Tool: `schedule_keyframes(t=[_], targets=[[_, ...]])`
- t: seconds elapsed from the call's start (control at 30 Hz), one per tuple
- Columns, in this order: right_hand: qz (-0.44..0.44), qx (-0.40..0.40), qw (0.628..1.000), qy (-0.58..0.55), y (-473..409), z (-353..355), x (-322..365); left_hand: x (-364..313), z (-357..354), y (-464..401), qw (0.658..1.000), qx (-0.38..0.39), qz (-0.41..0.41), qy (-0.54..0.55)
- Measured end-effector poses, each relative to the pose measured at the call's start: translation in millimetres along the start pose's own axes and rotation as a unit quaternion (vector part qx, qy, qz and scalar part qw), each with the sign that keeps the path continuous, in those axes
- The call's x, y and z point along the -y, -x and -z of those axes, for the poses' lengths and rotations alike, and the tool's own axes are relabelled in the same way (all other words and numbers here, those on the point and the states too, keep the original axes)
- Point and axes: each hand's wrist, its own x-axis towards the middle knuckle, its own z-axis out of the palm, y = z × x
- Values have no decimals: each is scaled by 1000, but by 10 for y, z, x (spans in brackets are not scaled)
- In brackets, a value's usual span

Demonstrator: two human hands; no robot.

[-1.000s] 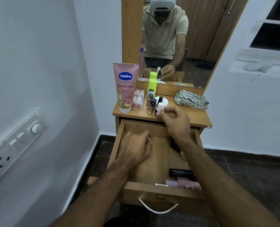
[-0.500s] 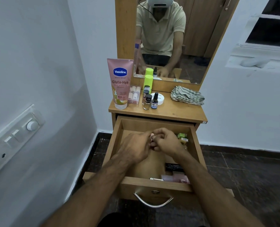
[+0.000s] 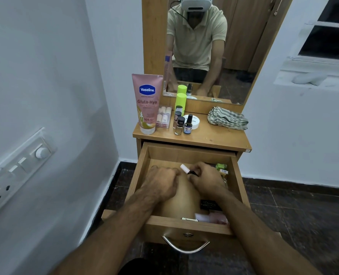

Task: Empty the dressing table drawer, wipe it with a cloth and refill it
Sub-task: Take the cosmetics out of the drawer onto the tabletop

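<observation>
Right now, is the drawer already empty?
No. The open drawer still holds a black box, a pink tube and green packets.

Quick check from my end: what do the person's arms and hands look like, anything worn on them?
Both forearms are bare, with no sleeve reaching them in the direct view. The left hand and right hand are ungloved, and no watch, ring or band shows. The mirror shows a pale short-sleeved polo shirt, sleeves ending above the elbows.
</observation>
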Motion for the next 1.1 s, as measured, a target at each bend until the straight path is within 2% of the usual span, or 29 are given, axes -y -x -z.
schedule_keyframes(t=[0.03,0.1,0.2,0.37,0.57,0.83,1.1], targets=[[-8,14,996,-90,-10,5,-3,3,0,1,1000,-8,8,14],[-8,43,963,-267,-8,39,27,3,6,-2,998,-31,20,47],[21,89,918,-386,35,135,114,-6,22,2,994,-89,14,69],[57,107,908,-402,115,184,172,-4,55,5,984,-165,20,70],[83,37,911,-403,117,174,178,2,70,6,981,-167,35,89],[90,45,923,-372,102,184,163,25,55,14,980,-153,14,124],[95,60,920,-376,82,157,127,54,21,3,981,-131,8,140]])
